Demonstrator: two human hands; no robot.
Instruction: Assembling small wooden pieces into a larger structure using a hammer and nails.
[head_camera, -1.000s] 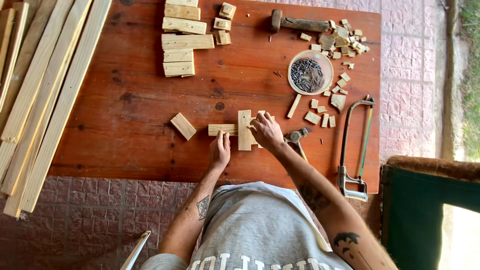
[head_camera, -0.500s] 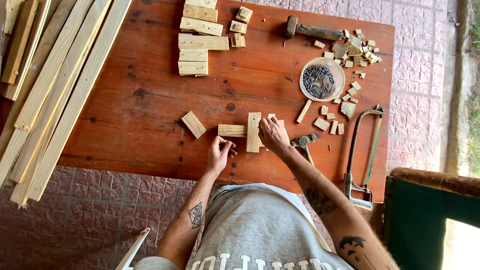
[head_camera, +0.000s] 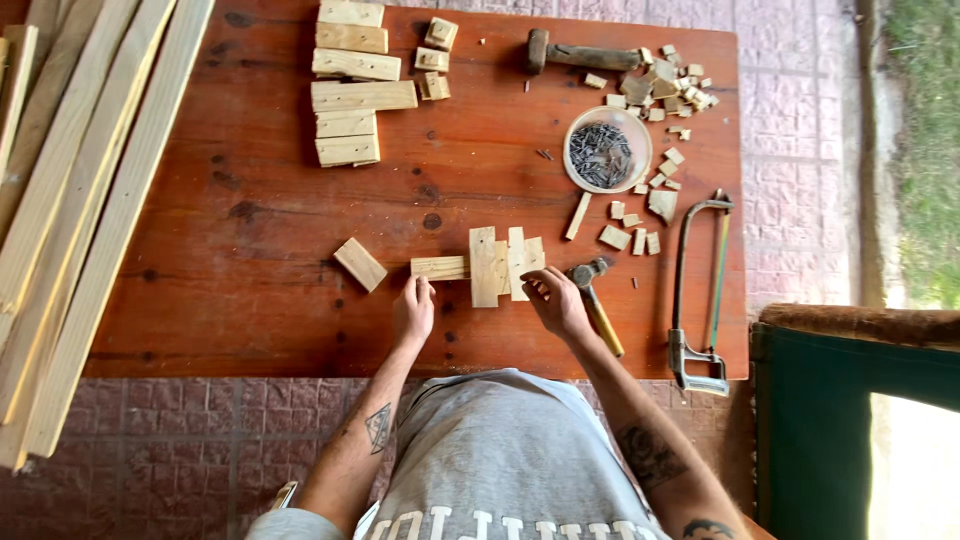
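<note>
1. Head view, centre: left hand (head_camera: 413, 312) resting with fingertips on the near end of a horizontal wooden strip (head_camera: 438, 267), fingers loosely bent, pressing rather than clasping.
2. Right hand (head_camera: 556, 300) at the lower right corner of the joined wooden pieces (head_camera: 500, 263), fingertips pinched there; whether anything small sits between them cannot be told.
3. Joined wooden pieces lying flat on the red-brown table (head_camera: 250, 200), near its front edge, touching the strip's right end.
4. Just right of the right hand: claw hammer (head_camera: 594, 295), untouched.
5. Left of the strip: loose tilted wood block (head_camera: 360, 264), apart from both hands.
6. Farther back: round bowl of nails (head_camera: 606, 150), stack of cut boards (head_camera: 352, 85), mallet (head_camera: 580, 55), scattered small offcuts (head_camera: 660, 85).
7. Right edge: hacksaw (head_camera: 700, 290). Left edge: long planks (head_camera: 70, 200).
</note>
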